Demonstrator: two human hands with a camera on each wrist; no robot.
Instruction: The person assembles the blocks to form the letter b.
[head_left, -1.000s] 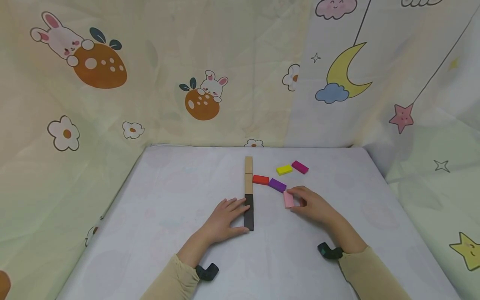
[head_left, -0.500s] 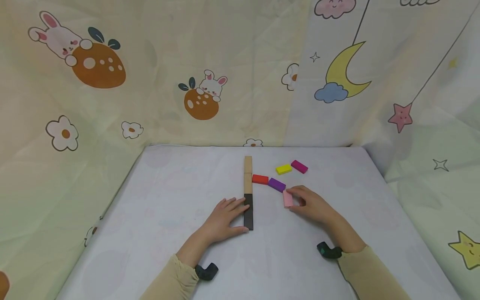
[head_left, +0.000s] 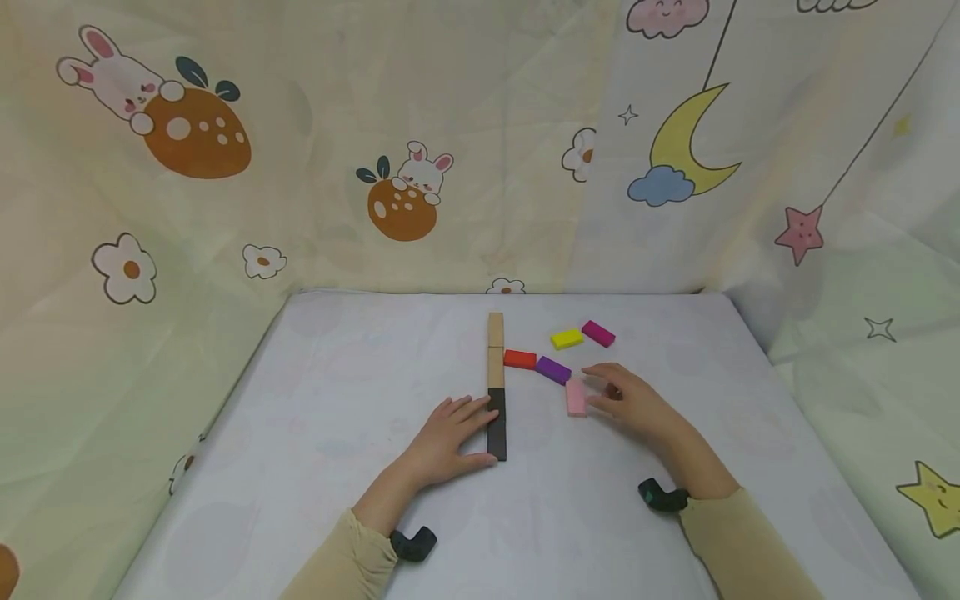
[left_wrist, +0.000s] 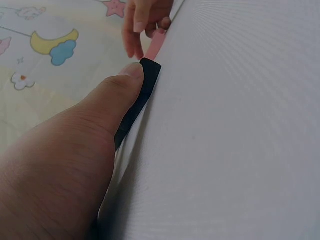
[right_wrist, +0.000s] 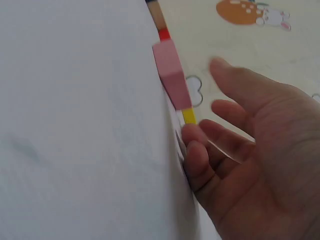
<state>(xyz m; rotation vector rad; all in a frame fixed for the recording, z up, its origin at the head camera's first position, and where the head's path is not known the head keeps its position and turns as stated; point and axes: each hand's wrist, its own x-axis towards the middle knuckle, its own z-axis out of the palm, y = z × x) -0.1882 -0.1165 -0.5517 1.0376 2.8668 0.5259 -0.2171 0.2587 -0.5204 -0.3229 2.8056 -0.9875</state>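
In the head view, a straight column of blocks runs up the table's middle, tan blocks (head_left: 496, 367) at the far end and black ones (head_left: 497, 437) at the near end. My left hand (head_left: 450, 442) rests from the left against the black part, fingers extended over it and thumb at its near end. From the column a red block (head_left: 520, 358), a purple block (head_left: 553, 371) and a pink block (head_left: 576, 398) curve off to the right. Just right of the pink block is my right hand (head_left: 633, 404), thumb and fingers parted, holding nothing. The right wrist view shows a gap between hand and pink block (right_wrist: 172, 75).
A yellow block (head_left: 567, 339) and a magenta block (head_left: 598, 333) lie farther back on the right. White cloth covers the table (head_left: 337, 350). A cartoon-printed cloth (head_left: 465, 125) hangs behind and at both sides.
My right hand has let go of the pink block and moved slightly back to the right. The pink block stays where it was held. The left hand has not moved.
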